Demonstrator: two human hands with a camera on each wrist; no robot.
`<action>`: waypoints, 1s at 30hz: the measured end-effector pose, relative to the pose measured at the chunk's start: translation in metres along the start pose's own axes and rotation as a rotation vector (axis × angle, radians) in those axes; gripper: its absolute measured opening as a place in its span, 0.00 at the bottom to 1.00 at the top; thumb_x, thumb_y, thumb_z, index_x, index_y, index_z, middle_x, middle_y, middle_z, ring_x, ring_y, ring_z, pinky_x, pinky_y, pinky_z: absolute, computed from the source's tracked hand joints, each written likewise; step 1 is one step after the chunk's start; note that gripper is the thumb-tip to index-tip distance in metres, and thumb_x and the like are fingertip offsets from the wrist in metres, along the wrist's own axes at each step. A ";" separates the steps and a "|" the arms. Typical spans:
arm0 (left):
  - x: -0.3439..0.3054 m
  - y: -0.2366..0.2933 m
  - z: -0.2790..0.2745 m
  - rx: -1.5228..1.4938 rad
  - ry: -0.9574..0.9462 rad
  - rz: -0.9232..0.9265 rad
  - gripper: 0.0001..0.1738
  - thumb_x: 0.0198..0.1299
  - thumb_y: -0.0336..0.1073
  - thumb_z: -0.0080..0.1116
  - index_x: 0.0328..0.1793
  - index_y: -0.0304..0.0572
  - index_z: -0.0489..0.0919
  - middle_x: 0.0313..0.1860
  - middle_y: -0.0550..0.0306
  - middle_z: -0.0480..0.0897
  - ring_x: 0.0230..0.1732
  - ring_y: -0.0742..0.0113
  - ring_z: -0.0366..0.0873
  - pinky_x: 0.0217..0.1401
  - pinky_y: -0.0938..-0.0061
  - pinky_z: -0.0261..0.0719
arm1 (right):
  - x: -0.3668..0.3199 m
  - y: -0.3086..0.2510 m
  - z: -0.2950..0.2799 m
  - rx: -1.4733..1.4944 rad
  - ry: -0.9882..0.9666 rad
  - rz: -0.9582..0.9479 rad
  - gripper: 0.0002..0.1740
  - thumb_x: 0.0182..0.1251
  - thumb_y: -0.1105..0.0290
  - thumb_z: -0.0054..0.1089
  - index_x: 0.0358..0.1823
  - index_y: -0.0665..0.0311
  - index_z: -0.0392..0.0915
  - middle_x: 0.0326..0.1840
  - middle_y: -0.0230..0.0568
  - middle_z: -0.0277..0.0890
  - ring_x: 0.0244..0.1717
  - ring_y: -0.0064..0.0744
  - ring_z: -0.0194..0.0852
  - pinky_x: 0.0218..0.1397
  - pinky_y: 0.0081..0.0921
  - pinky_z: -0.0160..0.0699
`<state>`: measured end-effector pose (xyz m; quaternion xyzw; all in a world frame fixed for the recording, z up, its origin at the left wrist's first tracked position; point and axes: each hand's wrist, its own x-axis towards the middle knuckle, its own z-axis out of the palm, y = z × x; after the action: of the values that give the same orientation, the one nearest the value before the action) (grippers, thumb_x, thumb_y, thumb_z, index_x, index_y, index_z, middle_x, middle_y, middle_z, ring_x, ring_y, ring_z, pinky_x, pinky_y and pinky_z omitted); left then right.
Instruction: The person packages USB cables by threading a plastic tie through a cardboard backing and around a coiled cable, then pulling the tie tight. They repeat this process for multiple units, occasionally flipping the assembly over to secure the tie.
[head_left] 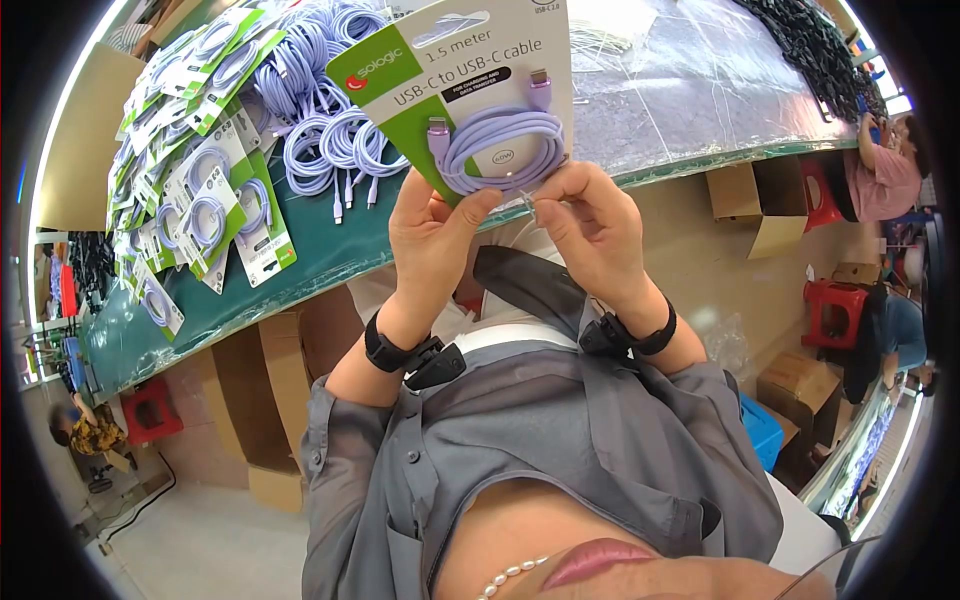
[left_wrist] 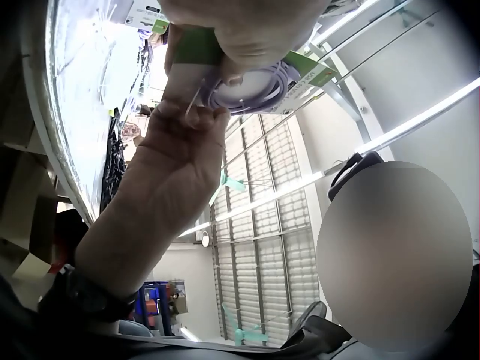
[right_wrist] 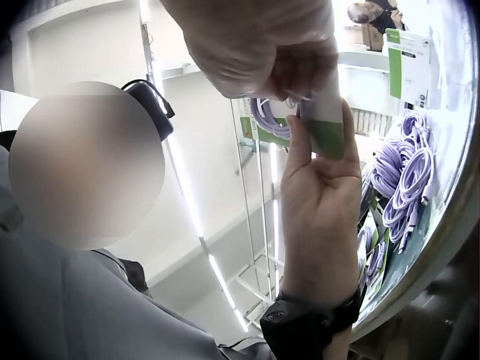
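A green and white card (head_left: 410, 85) with a coiled lilac cable (head_left: 505, 140) on its front is held up over the table's edge. My left hand (head_left: 432, 235) pinches the card's lower left, thumb in front and fingers behind. At the coil's bottom, my right hand (head_left: 595, 230) pinches a thin clear tie (head_left: 528, 200) between thumb and forefinger. The left wrist view shows the right hand (left_wrist: 176, 150) by the coil (left_wrist: 251, 94); in the right wrist view the left hand (right_wrist: 322, 202) holds the card's green part (right_wrist: 328, 139).
Carded cables (head_left: 205, 215) are heaped on the green table (head_left: 330, 245) at the left, beside loose lilac cable coils (head_left: 340, 140). Black cables (head_left: 810, 50) lie at the far right. Cardboard boxes (head_left: 258, 400) and red stools (head_left: 830, 312) stand on the floor; other people sit at both sides.
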<state>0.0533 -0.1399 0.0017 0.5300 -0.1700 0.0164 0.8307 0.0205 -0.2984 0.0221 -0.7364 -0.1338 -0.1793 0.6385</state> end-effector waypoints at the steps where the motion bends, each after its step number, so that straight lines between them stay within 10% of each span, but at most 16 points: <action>1: 0.000 0.001 0.001 -0.002 0.002 -0.002 0.27 0.57 0.20 0.61 0.63 0.36 0.68 0.52 0.56 0.79 0.50 0.73 0.78 0.50 0.81 0.76 | 0.001 0.000 0.000 -0.009 -0.004 0.012 0.03 0.60 0.81 0.58 0.33 0.68 0.75 0.28 0.36 0.76 0.28 0.22 0.74 0.31 0.19 0.72; 10: 0.002 -0.010 -0.002 0.227 0.010 0.094 0.21 0.58 0.22 0.61 0.58 0.35 0.71 0.50 0.58 0.79 0.48 0.76 0.76 0.50 0.81 0.74 | 0.014 -0.005 -0.004 -0.559 0.043 -0.412 0.08 0.52 0.83 0.62 0.33 0.67 0.76 0.29 0.41 0.76 0.27 0.40 0.73 0.30 0.30 0.72; 30: 0.004 -0.009 -0.009 -0.097 -0.086 -0.033 0.27 0.61 0.21 0.57 0.66 0.39 0.65 0.56 0.57 0.77 0.55 0.72 0.74 0.57 0.76 0.74 | 0.009 -0.020 -0.016 -0.186 -0.192 0.027 0.04 0.58 0.79 0.60 0.33 0.68 0.75 0.30 0.40 0.78 0.31 0.34 0.78 0.36 0.25 0.75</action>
<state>0.0616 -0.1362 -0.0084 0.4920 -0.1973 -0.0283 0.8475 0.0186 -0.3113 0.0454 -0.8079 -0.1672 -0.1110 0.5541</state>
